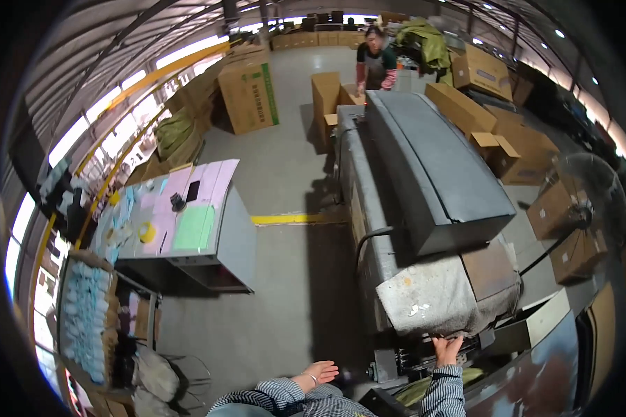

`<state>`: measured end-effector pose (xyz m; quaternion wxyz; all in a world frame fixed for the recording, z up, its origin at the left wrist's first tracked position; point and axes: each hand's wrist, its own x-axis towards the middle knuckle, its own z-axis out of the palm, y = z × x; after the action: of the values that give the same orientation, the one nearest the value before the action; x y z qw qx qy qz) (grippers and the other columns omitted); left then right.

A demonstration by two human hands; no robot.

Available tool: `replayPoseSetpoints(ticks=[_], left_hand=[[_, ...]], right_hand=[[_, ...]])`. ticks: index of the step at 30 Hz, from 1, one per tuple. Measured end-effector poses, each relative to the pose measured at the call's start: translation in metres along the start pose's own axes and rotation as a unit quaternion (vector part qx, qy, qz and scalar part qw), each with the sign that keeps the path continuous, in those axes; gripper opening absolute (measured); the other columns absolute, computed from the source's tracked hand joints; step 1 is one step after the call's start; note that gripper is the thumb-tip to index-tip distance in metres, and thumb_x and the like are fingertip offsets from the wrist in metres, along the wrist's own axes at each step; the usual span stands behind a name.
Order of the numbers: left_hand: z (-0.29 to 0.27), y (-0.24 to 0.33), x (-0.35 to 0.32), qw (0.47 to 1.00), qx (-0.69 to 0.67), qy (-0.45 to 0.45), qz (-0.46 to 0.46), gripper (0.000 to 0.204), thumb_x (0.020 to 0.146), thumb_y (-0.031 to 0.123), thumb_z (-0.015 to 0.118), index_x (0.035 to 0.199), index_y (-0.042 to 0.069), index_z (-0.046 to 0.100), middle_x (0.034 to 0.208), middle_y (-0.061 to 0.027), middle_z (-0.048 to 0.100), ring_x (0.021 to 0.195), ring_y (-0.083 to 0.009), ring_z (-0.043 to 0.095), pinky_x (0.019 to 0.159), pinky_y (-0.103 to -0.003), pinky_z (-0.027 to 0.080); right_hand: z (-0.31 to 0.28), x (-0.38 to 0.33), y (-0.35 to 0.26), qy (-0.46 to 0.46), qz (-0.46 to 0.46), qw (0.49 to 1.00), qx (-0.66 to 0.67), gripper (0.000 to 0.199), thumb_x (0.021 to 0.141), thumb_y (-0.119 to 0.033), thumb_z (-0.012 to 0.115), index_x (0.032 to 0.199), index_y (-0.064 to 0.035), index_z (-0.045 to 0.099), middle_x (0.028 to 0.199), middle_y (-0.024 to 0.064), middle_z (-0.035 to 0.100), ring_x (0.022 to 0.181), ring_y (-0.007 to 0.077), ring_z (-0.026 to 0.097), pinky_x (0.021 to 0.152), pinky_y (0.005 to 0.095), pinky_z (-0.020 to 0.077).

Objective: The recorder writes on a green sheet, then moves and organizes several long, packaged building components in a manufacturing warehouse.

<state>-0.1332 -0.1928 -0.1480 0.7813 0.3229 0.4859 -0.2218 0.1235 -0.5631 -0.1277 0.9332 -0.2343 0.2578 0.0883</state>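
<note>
Far to the left of both hands stands a grey table (240, 236) carrying pink and green sheets (195, 226). The left hand (318, 374) hangs open and empty above the concrete floor (285, 313), fingers loosely spread. Just to its right, the right hand (447, 349) reaches up with fingers extended, its fingertips touching the lower edge of the worn grey cloth (438, 299) draped over the near end of a long grey machine (424, 181). Beyond the machine, well away from the hands, another person (375, 62) stands among cardboard boxes (459, 104).

Grey concrete floor (285, 167) with a yellow line (289, 219), cardboard boxes (249, 90) stacked far off, a cluttered desk (188, 222) leftward, bright windows (111, 111) along the left wall.
</note>
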Motion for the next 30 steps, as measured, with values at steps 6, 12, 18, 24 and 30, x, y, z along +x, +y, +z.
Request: replayPoseSetpoints(ticks=[6, 12, 18, 24, 30], left_hand=[[0.008, 0.029, -0.001, 1.0, -0.007, -0.012, 0.018, 0.038, 0.099, 0.024, 0.053, 0.132, 0.005, 0.052, 0.127, -0.0165, 0.062, 0.114, -0.0315, 0.062, 0.095, -0.042, 0.052], [-0.002, 0.03, 0.025, 0.991, 0.041, -0.121, 0.035, 0.044, 0.097, 0.027, 0.056, 0.133, 0.002, 0.049, 0.126, -0.0178, 0.061, 0.11, -0.0316, 0.063, 0.091, -0.041, 0.055], [0.074, 0.061, -0.049, 0.974, 0.146, -0.128, -0.118, 0.023, 0.099, 0.016, 0.052, 0.078, 0.006, 0.049, 0.077, -0.0043, 0.053, 0.066, -0.0144, 0.048, 0.064, -0.026, 0.043], [0.093, -0.014, -0.112, 0.945, 0.261, -0.161, -0.113, 0.028, 0.097, 0.021, 0.057, 0.073, 0.008, 0.047, 0.07, -0.0028, 0.051, 0.057, -0.014, 0.044, 0.058, -0.027, 0.042], [0.068, -0.065, -0.123, 0.889, 0.374, -0.216, -0.155, 0.016, 0.096, 0.019, 0.059, 0.085, 0.007, 0.059, 0.081, -0.0042, 0.061, 0.062, -0.0142, 0.05, 0.062, -0.029, 0.047]], right_hand=[[0.043, -0.025, 0.005, -0.004, 0.027, 0.925, -0.378, 0.034, 0.098, -0.024, 0.051, 0.127, -0.0074, 0.053, 0.105, 0.0045, 0.065, 0.087, 0.02, 0.058, 0.079, 0.0381, 0.0451], [0.212, -0.177, -0.116, -0.333, -0.177, 0.507, -0.775, 0.081, 0.098, -0.018, 0.059, 0.157, -0.0131, 0.005, 0.132, 0.0166, 0.059, 0.116, 0.0235, 0.059, 0.098, 0.036, 0.0449], [0.28, -0.315, -0.267, -0.076, -0.773, 0.626, -0.072, 0.024, 0.1, -0.015, 0.051, 0.123, -0.0075, 0.049, 0.096, 0.0084, 0.065, 0.087, 0.0152, 0.061, 0.083, 0.0301, 0.049], [0.066, -0.44, -0.114, 0.109, -0.551, 0.681, -0.47, 0.042, 0.091, -0.005, 0.062, 0.131, -0.0012, 0.051, 0.115, 0.0044, 0.057, 0.094, 0.0057, 0.056, 0.08, 0.0234, 0.0494], [-0.013, -0.681, -0.126, 0.418, -0.642, 0.403, -0.5, 0.045, 0.082, -0.002, 0.065, 0.126, 0.0012, 0.055, 0.112, 0.0131, 0.059, 0.096, 0.0201, 0.06, 0.085, 0.0318, 0.0506]])
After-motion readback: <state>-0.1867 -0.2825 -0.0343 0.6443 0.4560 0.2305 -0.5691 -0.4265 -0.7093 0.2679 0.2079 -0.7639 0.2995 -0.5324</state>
